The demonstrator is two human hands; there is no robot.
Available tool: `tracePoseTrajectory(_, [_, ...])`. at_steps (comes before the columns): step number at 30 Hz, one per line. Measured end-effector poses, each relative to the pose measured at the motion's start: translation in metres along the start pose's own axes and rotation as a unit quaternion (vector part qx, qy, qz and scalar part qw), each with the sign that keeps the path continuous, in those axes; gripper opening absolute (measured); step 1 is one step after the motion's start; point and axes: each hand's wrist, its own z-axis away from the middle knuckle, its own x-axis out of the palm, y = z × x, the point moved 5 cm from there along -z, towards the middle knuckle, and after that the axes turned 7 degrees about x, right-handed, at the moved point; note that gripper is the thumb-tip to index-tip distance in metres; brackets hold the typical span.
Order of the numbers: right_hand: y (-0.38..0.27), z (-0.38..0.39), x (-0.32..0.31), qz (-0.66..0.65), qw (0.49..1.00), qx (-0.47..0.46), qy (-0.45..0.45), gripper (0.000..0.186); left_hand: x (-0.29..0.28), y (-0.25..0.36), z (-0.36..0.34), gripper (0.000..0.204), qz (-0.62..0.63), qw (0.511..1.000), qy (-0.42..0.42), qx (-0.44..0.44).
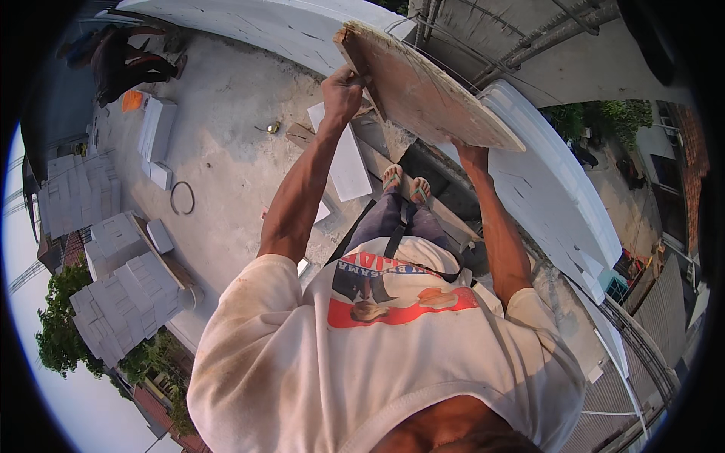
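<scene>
Raised in front of me over the white block wall (521, 177) is a worn plywood panel (430, 94) with a wooden batten (361, 69) along its left edge. My left hand (343, 94) is closed around that batten edge, arm stretched out. At the panel's lower right edge, my right hand (472, 155) holds on from below, its fingers partly hidden behind the board. Below it are my sandalled feet (405, 183), standing on a narrow plank beside the wall.
Stacks of pale blocks (128, 306) stand at the left, with more blocks (157, 130) farther up. A tape measure (273, 127) and a black ring (182, 198) lie on the concrete floor (234, 162). Another person (132, 60) bends at the far left. Rods (551, 38) run overhead; the right side drops off.
</scene>
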Motion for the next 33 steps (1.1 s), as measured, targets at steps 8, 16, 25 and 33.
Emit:
tracePoseTrajectory(8, [0.018,0.003,0.001,-0.046,0.999,0.019,0.02,0.055,0.004,0.022,-0.018,0.025,-0.042,0.999,-0.022,-0.001])
tracePoseTrajectory(16, [-0.001,-0.003,0.006,-0.064,0.998,-0.002,0.016,0.059,-0.004,-0.007,-0.023,0.025,-0.077,0.997,-0.001,0.001])
tracePoseTrajectory(25, [0.017,0.011,0.031,0.11,0.992,-0.059,0.011,0.051,-0.017,-0.012,-0.022,0.025,-0.035,0.999,-0.035,-0.014])
tracePoseTrajectory(33, [-0.018,0.121,0.029,-0.045,0.994,-0.067,-0.073,0.042,-0.063,-0.027,0.078,0.039,-0.012,0.993,-0.091,0.07])
